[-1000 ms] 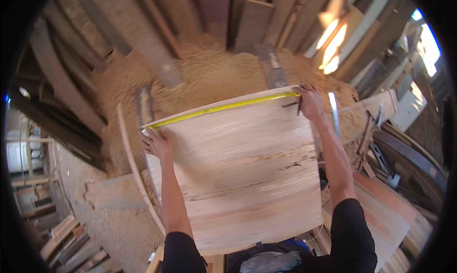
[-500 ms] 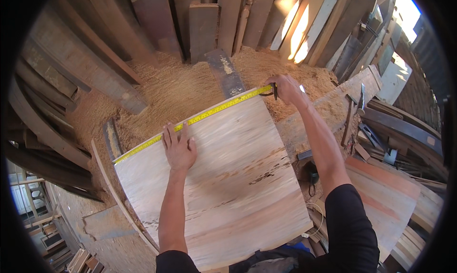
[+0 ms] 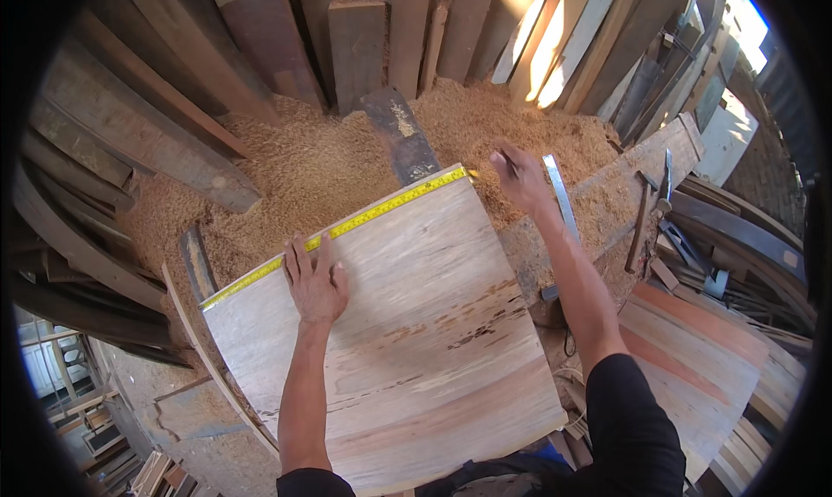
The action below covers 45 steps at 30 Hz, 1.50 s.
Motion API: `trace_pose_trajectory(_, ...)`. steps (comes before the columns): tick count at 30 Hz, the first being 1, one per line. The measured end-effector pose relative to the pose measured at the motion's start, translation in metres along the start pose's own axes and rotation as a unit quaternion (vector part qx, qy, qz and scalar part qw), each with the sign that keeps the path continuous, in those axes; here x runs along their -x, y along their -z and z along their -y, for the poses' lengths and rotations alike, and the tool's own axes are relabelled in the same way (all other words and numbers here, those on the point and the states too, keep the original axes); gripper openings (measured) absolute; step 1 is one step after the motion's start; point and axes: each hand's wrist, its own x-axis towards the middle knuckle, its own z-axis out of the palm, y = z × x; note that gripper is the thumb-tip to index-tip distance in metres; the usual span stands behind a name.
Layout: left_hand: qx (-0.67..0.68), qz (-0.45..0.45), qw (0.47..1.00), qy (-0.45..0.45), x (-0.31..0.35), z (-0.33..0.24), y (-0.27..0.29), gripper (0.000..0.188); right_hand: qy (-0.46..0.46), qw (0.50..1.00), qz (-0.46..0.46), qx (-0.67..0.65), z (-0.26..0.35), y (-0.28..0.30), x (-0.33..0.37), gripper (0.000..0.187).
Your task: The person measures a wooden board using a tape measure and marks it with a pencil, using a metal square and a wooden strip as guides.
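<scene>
A wide, pale wooden panel [image 3: 416, 324] with dark streaks lies in front of me. Along its far edge stretches a yellow tape measure [image 3: 381, 209], from the left corner to the right one. My left hand [image 3: 316, 285] lies flat on the panel, fingers spread, their tips pressing the tape down. Just beyond the panel's far right corner, my right hand [image 3: 523, 183] is raised over the sawdust with its fingers curled. Something thin and dark shows between those fingers, too small to name.
Sawdust [image 3: 303, 168] covers the surface behind the panel, with upright boards [image 3: 357, 55] leaning beyond. To the right are a metal strip [image 3: 562, 194], a hammer [image 3: 641, 224] and a hand plane [image 3: 685, 246]. Another panel [image 3: 693, 350] lies at the lower right.
My right hand has come off the tape's right end and moved slightly right and nearer. My left hand has slid a little left with the panel and tape in view.
</scene>
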Motion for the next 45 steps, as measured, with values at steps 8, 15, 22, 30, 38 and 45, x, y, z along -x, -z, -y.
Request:
trace_pose_trajectory(8,0.051,0.007,0.996,-0.074,-0.045,-0.058,-0.019,0.056,0.146,0.954,-0.181,-0.189,0.054,-0.026,0.066,0.028)
trace_pose_trajectory(15,0.118,0.004,0.989,-0.086,-0.081,-0.116,-0.027,0.051,0.074,0.959,-0.096,-0.258,0.063,-0.045,0.064,0.018)
trace_pose_trajectory(22,0.132,0.026,0.988,-0.079,-0.082,-0.115,-0.024,0.046,0.156,0.960,-0.134,-0.191,0.047,-0.049,0.044,0.016)
trace_pose_trajectory(30,0.096,-0.005,0.991,-0.094,-0.082,-0.109,-0.030,0.044,0.012,0.948,-0.071,-0.311,0.031,-0.017,0.044,0.012)
trace_pose_trajectory(38,0.109,0.003,0.989,-0.099,-0.084,-0.110,-0.022,0.041,0.125,0.962,-0.066,-0.235,0.047,-0.027,0.051,0.012)
trace_pose_trajectory(45,0.133,0.017,0.987,-0.086,-0.082,-0.110,-0.022,0.042,0.108,0.968,-0.055,-0.218,0.064,-0.042,0.035,0.017)
